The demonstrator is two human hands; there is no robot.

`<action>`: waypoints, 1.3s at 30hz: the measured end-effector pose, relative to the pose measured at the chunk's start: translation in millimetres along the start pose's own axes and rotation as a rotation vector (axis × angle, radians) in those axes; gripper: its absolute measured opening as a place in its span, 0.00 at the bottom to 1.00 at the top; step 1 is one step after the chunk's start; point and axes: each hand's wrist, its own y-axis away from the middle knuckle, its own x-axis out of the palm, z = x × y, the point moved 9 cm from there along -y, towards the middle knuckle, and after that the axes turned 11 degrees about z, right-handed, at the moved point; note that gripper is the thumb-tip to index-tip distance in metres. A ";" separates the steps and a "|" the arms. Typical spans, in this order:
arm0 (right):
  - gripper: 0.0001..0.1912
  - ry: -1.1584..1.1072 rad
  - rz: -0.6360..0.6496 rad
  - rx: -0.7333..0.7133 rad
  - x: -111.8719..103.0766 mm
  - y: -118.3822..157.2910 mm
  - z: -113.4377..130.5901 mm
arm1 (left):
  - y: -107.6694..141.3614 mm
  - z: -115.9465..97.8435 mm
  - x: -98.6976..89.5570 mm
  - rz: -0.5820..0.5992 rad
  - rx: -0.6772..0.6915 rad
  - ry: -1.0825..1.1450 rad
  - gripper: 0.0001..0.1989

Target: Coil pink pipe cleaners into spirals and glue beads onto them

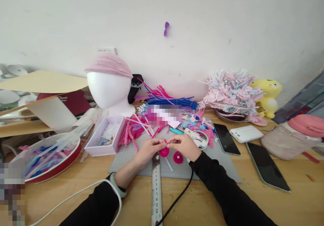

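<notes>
My left hand [151, 149] pinches the left side of a bright pink pipe cleaner [164, 151] that is curled into a round coil. Its upper end is pinched by my right hand [185, 146], with the fingertips of both hands close together. Just below my right hand lies a second pink coil [178, 157] with a pearl-like bead at its centre. A steel ruler [156, 192] runs from under my left hand toward the table's front edge. Beside it is a translucent stick [169, 164]. All this is over a grey cutting mat [141, 168].
A white box [105, 149] of beads and a red-rimmed round tray [73, 161] stand left. Behind are a white mannequin head [108, 91] and bundled blue pipe cleaners [172, 102]. Right are a decorated headpiece [230, 94] and phones [268, 165]. A black cable [181, 196] crosses the front.
</notes>
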 end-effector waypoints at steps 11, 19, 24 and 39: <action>0.14 0.786 0.106 0.137 -37.4 -63.3 47.9 | 4.3 -21.8 -20.5 -0.174 0.159 0.028 0.14; 0.20 0.873 0.240 0.433 -61.3 -154.9 -0.4 | -1.9 -9.6 -31.0 -0.189 0.152 0.164 0.13; 0.25 0.869 0.288 0.482 -49.9 -172.9 -16.7 | -4.6 -7.3 -30.6 -0.159 0.146 0.133 0.13; 0.16 0.847 -0.130 0.234 -134.5 -113.4 75.9 | 1.4 -8.5 -50.0 -0.333 0.157 0.102 0.14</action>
